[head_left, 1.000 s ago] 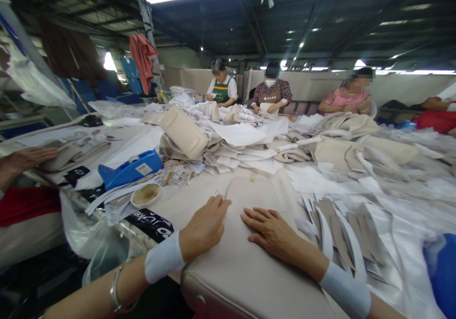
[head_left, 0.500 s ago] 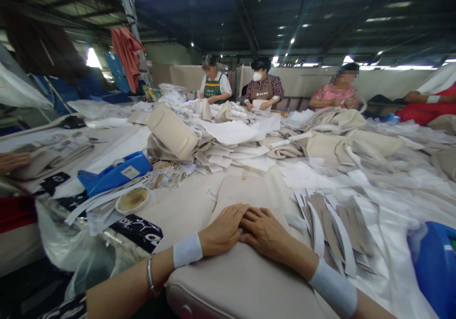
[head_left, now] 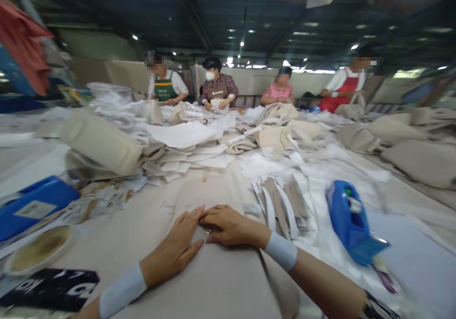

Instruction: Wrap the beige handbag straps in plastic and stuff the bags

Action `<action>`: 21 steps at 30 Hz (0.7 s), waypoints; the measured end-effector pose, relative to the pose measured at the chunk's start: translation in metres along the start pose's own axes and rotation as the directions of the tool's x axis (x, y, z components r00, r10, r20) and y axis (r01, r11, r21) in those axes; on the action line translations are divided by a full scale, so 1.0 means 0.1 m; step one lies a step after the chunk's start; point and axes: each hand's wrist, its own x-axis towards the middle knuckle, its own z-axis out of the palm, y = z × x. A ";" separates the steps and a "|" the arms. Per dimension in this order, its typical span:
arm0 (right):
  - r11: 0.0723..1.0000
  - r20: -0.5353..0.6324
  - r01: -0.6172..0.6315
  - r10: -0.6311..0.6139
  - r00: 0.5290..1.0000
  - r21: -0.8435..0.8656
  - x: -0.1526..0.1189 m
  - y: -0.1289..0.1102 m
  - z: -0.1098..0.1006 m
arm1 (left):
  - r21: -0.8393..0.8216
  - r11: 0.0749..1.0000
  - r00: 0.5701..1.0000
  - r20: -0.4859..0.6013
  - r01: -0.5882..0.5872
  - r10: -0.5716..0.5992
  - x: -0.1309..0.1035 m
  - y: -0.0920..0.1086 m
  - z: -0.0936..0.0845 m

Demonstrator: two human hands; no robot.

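A beige padded piece (head_left: pixel 221 281) lies across the table in front of me, with a small gold fitting (head_left: pixel 204 179) on its far part. My left hand (head_left: pixel 174 250) rests flat on it, fingers stretched forward and the thumb out to the side. My right hand (head_left: pixel 231 226) lies on the same piece from the right, fingers bent a little and apart, its fingertips meeting those of the left. A small shiny spot shows under the right fingers; what it is cannot be made out. Both wrists wear pale bands.
Grey and white strips (head_left: pixel 281 205) lie to the right, near a blue tape dispenser (head_left: pixel 349 224). On the left are another blue dispenser (head_left: pixel 39 205) and a round dish (head_left: pixel 41 250). Beige pieces and white sheets (head_left: pixel 185 133) are heaped ahead; several people work beyond.
The view has swung to the right, bringing the right-hand tape dispenser and a person in a red apron further in. My left thumb now stands apart, and the hands still touch at the fingertips.
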 end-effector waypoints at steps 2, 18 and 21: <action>1.000 0.014 -0.016 0.016 1.000 -0.013 0.01 0.04 -0.01 | 0.040 0.999 0.999 -0.052 -0.003 0.005 -0.02 -0.08 0.09; 0.953 -0.284 -0.293 0.302 0.910 0.074 -0.49 0.25 -0.03 | 0.135 0.986 0.977 -0.177 -0.095 0.119 -0.02 -0.29 0.38; 0.938 -0.368 -0.334 0.342 0.865 0.090 -0.62 0.16 -0.02 | 0.068 0.995 0.980 -0.184 -0.069 0.080 0.00 -0.29 0.42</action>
